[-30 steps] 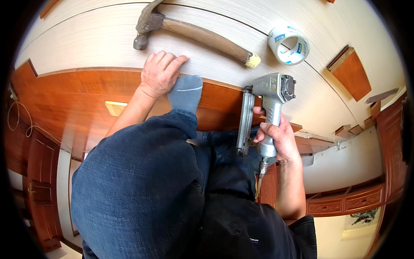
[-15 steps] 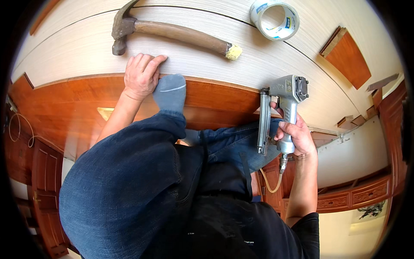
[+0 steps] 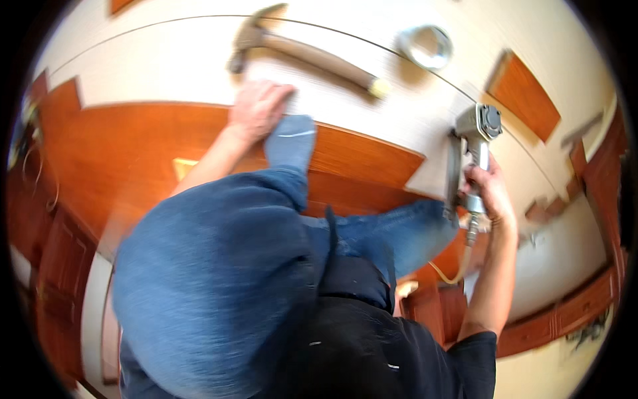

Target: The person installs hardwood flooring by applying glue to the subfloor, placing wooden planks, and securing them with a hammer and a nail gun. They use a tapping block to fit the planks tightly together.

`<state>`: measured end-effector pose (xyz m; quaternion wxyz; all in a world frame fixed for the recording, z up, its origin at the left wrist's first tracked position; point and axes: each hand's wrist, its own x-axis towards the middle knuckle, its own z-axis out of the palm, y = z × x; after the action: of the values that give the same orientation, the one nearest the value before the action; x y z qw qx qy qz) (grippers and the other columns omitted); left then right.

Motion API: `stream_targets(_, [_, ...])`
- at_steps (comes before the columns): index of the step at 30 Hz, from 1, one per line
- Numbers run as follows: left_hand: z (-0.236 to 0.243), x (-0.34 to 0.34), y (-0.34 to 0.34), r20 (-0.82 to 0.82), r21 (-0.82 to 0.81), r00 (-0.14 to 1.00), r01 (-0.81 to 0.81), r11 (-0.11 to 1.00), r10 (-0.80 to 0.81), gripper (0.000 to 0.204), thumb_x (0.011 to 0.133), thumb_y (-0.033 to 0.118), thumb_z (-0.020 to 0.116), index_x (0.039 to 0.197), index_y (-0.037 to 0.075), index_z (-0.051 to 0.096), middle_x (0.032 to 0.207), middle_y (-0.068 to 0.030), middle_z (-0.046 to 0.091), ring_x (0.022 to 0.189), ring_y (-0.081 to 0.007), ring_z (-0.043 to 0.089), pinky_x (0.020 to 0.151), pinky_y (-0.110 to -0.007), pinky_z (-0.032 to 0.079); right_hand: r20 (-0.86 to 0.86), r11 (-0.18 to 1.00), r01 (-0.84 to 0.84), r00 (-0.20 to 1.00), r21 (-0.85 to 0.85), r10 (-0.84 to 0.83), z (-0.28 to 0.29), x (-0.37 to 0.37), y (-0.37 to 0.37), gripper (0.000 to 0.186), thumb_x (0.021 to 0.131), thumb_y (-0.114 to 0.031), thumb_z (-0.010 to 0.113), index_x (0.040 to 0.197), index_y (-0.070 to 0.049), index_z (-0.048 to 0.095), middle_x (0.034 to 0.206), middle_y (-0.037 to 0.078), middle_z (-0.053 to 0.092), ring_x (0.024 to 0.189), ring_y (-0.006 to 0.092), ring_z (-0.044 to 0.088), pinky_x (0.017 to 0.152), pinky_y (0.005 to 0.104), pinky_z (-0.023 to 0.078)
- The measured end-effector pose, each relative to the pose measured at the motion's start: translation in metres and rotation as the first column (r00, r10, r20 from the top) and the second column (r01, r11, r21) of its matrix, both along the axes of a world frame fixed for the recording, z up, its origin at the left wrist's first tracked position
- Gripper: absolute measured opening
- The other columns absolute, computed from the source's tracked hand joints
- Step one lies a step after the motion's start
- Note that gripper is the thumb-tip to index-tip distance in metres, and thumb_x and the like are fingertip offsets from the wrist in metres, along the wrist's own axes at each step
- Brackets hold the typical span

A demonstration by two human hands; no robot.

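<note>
Nail gun (image 3: 473, 126), handle (image 3: 479, 155) inside right hand (image 3: 490, 189)

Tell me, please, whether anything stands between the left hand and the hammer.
Nothing visible does: only pale board shows between the left hand and the hammer. The socked foot lies off that path.

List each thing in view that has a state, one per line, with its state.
Nail gun, gripped in the right hand
Hose, curved, connected to the nail gun
Hammer, lying on the pale boards
Tape roll, resting on the pale boards, core open
Reddish-brown wood piece, lying on the pale boards
Left hand, appears empty, beside the socked foot
</note>
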<state>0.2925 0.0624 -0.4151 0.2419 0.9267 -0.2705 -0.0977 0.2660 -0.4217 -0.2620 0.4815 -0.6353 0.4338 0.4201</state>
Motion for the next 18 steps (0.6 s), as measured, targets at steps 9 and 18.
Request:
stream_targets(9, [0.028, -0.017, 0.046, -0.056, 0.163, 0.985, 0.171, 0.972, -0.164, 0.037, 0.104, 0.038, 0.057, 0.134, 0.016, 0.057, 0.12, -0.01, 0.058, 0.118, -0.0271, 0.057, 0.105, -0.045, 0.044, -0.025, 0.767, -0.636, 0.768, 0.089, 0.64, -0.003, 0.064, 0.004, 0.046, 0.076, -0.005, 0.063, 0.12, 0.004, 0.055, 0.07, 0.009, 0.059, 0.048, 0.0216, 0.062, 0.046, 0.0377, 0.055])
stream_targets(18, [0.082, -0.025, 0.242, -0.032, 0.599, 0.933, -0.269, 0.754, 0.358, 0.042, 0.1, 0.026, 0.064, 0.141, 0.015, 0.059, 0.144, -0.01, 0.055, 0.141, -0.0295, 0.046, 0.118, -0.049, 0.036, -0.043, 0.7, -0.712, 0.699, 0.059, 0.714, -0.014, 0.05, -0.017, 0.046, 0.08, -0.002, 0.059, 0.126, -0.002, 0.058, 0.081, 0.007, 0.061, 0.059, 0.0207, 0.063, 0.055, 0.0362, 0.056])
